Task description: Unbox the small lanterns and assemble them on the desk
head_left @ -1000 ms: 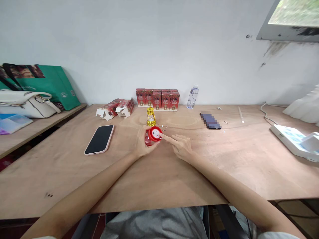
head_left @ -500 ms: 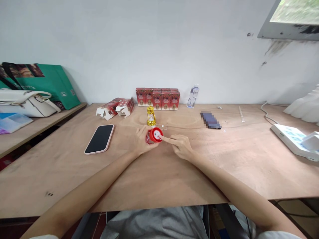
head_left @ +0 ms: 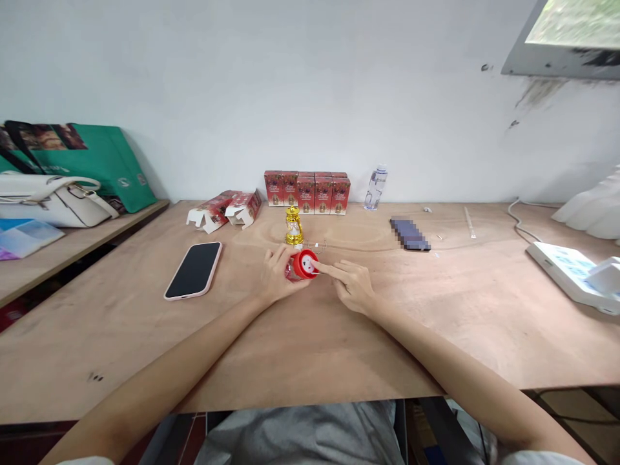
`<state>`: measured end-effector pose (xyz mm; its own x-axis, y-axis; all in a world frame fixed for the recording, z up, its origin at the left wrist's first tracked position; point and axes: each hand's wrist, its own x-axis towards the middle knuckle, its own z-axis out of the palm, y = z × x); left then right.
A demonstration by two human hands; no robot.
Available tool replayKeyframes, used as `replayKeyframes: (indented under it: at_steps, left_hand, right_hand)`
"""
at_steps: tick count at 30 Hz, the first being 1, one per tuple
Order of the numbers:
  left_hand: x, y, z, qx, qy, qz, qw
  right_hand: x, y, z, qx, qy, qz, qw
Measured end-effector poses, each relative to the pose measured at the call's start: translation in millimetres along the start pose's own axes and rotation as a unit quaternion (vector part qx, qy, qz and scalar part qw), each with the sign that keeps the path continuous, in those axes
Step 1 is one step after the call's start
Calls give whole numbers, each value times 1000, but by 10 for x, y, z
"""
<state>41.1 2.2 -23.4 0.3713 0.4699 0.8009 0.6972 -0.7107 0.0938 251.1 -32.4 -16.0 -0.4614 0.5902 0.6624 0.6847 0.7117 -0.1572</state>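
My left hand (head_left: 275,274) grips a small red lantern toy (head_left: 303,264), tipped over so its round red base with a white centre faces me. My right hand (head_left: 351,284) rests on the wooden table (head_left: 310,336), its index finger stretched out and touching the base of the red lantern. A gold lantern toy (head_left: 293,227) stands upright just behind them, with a thin wire handle (head_left: 320,245) lying beside it.
A phone in a pink case (head_left: 194,270) lies at the left. Red boxes (head_left: 307,192) line the wall, with opened boxes (head_left: 223,210) to their left and a water bottle (head_left: 375,188) to their right. A white device (head_left: 571,274) sits far right, bags (head_left: 58,194) far left.
The red lantern has shifted slightly up and away in my left hand. My right index finger stays on its base.
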Motion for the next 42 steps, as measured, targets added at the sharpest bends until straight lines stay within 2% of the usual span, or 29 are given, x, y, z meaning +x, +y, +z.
replayKeyframes:
  at_steps: [8,14,19,26,29,33,42]
  left_hand:
    - [3,23,-22,4,-18,0,1000]
    - [2,25,-27,4,-27,-15,1000]
    - [-20,-13,6,5,-8,15,1000]
    - [-30,-9,3,14,-10,29,999]
    - [-30,7,-4,17,-16,25,999]
    - [-32,29,-5,23,6,34,999]
    - [-34,55,9,48,13,22,999]
  right_hand:
    - [13,-53,-13,0,12,15,1000]
    - [8,-48,-5,-20,-19,60,998]
    - [0,-57,-17,-39,-26,49,998]
    - [-40,-60,34,1,-6,38,999]
    - [-44,-82,40,14,5,49,999]
    - [-43,-122,38,37,15,69,997]
    - [-47,-214,79,-14,-2,118,993]
